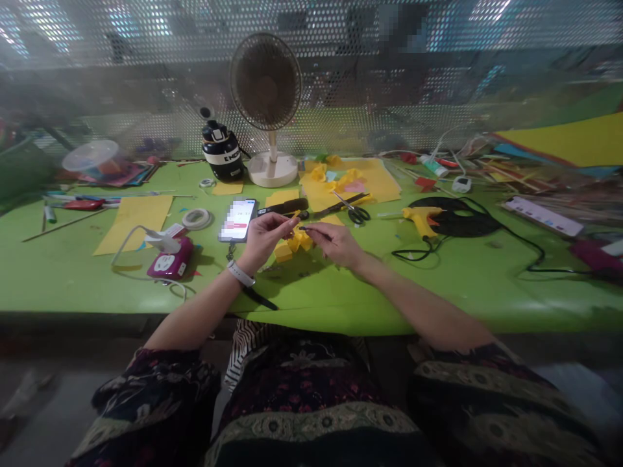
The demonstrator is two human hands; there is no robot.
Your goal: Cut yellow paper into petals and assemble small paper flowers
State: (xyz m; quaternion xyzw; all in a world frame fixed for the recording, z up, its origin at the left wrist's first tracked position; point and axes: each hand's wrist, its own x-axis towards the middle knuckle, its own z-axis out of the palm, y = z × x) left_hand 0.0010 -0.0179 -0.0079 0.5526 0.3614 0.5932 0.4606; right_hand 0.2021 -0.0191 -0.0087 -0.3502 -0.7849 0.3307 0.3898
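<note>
My left hand [269, 239] pinches a small yellow piece between thumb and fingertips. Close beside it on the right, my right hand [337, 244] is closed with a small dark tip showing at its fingers; what that belongs to is too small to tell. Yellow folded paper pieces [298, 242] lie on the green table [311, 301] just beneath and between both hands. A lit phone [237, 220] rests left of my left hand. Black-handled scissors [357, 213] lie beyond my right hand.
A fan [267, 84] and a dark bottle [222, 152] stand at the back. Left are a tape roll [196, 218] and a purple power adapter [170, 258]. A yellow glue gun [422, 219] with black cable and a white power strip [542, 216] lie right.
</note>
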